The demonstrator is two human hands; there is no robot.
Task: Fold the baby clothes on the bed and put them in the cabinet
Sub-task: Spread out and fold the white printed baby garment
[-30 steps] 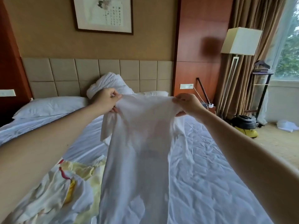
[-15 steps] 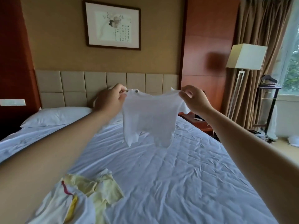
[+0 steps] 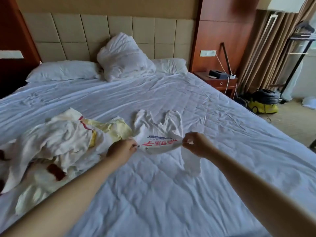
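A white baby garment [image 3: 159, 132] with red and blue print lies stretched on the white bed [image 3: 171, 194], its legs pointing toward the pillows. My left hand [image 3: 122, 148] pinches its near left shoulder beside the metal snaps. My right hand [image 3: 196, 144] pinches the near right shoulder, and one sleeve hangs down below that hand. A pile of white, yellow and red-trimmed baby clothes [image 3: 59, 147] lies on the bed to the left of my left hand. No cabinet is in view.
Three white pillows [image 3: 121, 57] lean against the padded headboard. A wooden nightstand [image 3: 218, 79] stands right of the bed with a dark box and cables on it. A yellow vacuum cleaner [image 3: 263, 103] sits on the floor near the curtains and a black rack.
The garment was held up in the air at arm's length; now both hands have lowered it onto the bed, laid out flat. My view has tilted down toward the mattress.
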